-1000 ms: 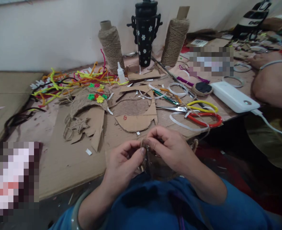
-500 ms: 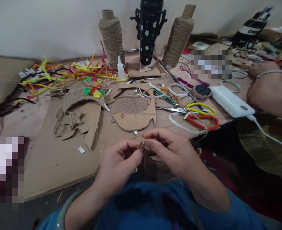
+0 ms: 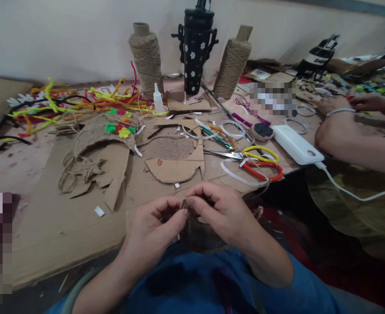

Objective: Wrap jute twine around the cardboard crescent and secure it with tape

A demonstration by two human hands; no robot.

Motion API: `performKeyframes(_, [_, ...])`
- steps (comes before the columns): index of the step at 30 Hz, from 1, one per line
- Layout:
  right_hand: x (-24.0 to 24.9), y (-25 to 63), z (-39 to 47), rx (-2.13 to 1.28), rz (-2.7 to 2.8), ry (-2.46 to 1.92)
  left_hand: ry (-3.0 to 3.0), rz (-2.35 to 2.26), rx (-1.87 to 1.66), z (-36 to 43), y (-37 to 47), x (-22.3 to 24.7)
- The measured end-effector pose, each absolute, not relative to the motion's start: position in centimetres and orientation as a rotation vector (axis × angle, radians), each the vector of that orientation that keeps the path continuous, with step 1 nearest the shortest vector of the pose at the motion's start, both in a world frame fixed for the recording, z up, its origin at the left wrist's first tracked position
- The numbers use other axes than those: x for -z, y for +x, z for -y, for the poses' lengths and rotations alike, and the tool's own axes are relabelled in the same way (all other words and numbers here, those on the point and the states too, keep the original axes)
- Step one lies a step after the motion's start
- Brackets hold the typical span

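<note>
Both my hands meet over the table's front edge. Between the fingertips of my left hand (image 3: pixel 159 229) and my right hand (image 3: pixel 216 213) is a small brown twine-wrapped piece (image 3: pixel 183 203), pinched from both sides. Most of it is hidden by my fingers, so its full shape cannot be made out. Just beyond my hands lies a cut cardboard piece (image 3: pixel 171 169) with a red mark. Scissors (image 3: pixel 233 155) with yellow and red handles rest to the right of it. On the left are a twine star (image 3: pixel 89 169) and a twine-covered curved band (image 3: pixel 102 136) with small coloured flowers.
Two twine spools (image 3: pixel 146 61) flank a black flowered tumbler (image 3: pixel 194 56) at the back. A small glue bottle (image 3: pixel 158 99) stands before them. Bright pipe cleaners (image 3: pixel 81 102) pile up at left. A white power bank (image 3: pixel 297 144) sits near another person's arm (image 3: pixel 352 126) at right.
My view has turned a little to the right, so things sit further left in it. Both hands keep their pinch on the twine-wrapped piece. More of the other person's hands shows.
</note>
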State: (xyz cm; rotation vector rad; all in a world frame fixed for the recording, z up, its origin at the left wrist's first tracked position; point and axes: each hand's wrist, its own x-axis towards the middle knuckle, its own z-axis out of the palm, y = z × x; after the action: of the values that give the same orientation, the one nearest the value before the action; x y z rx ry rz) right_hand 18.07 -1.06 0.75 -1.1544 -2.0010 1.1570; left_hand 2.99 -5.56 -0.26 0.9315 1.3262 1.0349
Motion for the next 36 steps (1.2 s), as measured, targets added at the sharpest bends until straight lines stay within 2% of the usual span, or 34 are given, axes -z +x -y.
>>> performKeyframes(19, [-0.7, 17.9, 0.7, -0.877, 2.167, -1.099, 0.999, -1.304, -0.962, 4.5, 2.5, -0.5])
performKeyframes(25, [-0.5, 18.2, 1.9, -0.451, 2.128, -1.020, 0.782, -1.284, -1.156, 4.4, 2.6, 0.4])
performKeyframes(36, [1.0, 16.5, 3.3, -0.015, 2.196, -1.035, 0.637, -1.227, -1.461, 4.7, 2.6, 2.3])
